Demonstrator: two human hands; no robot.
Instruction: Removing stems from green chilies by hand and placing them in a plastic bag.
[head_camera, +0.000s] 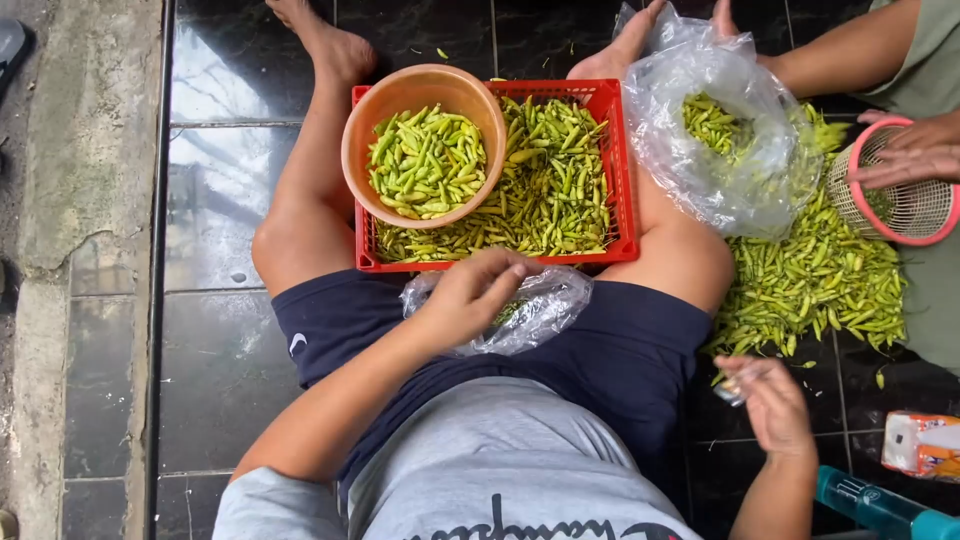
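Note:
My left hand (470, 295) rests on a small clear plastic bag (535, 310) with a few green chilies in it, lying on my lap. Its fingers grip the bag's top. My right hand (772, 400) hovers over the dark floor at the right, pinching a small clear piece of plastic. A red crate (612, 170) full of green chilies sits between my legs. A tan bowl (420, 95) of green chilies stands tilted in the crate's left corner.
A large clear bag (720, 130) of chilies lies by my right leg, beside a loose chili pile (820, 280) on the floor. Another person's hands (915, 150) hold a pink-rimmed basket (900, 180). A small orange packet (922, 445) and a teal object (875, 505) lie at the lower right.

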